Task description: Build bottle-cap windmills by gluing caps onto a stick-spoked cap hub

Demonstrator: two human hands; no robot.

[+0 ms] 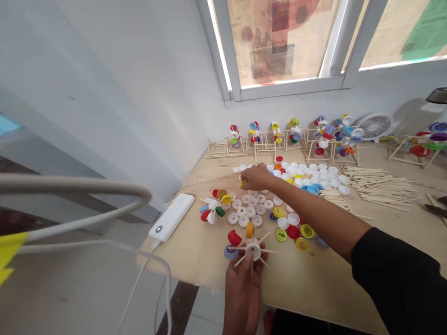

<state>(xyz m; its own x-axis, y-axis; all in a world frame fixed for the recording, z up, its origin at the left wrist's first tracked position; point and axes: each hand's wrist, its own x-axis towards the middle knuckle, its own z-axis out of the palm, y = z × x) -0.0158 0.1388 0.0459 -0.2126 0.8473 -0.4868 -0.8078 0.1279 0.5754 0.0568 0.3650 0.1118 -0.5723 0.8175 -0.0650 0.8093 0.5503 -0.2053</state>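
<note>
The spoked bottle-cap wheel is in your left hand, thumb pressed on its hub; coloured caps sit from 9 to 12 o'clock, bare sticks elsewhere. That lopsided load could twist it if your thumb slackens. Out at 12 o'clock, your right hand is curled narrow; I cannot tell what it holds. Dipping your forearm could scatter the loose bottle caps at 2 o'clock.

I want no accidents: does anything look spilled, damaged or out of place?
Nothing plainly spilled or damaged. The power bank looks precarious, though: it lies at the left edge of the table, with its cable hanging down, so a tug might drag it off.
</note>
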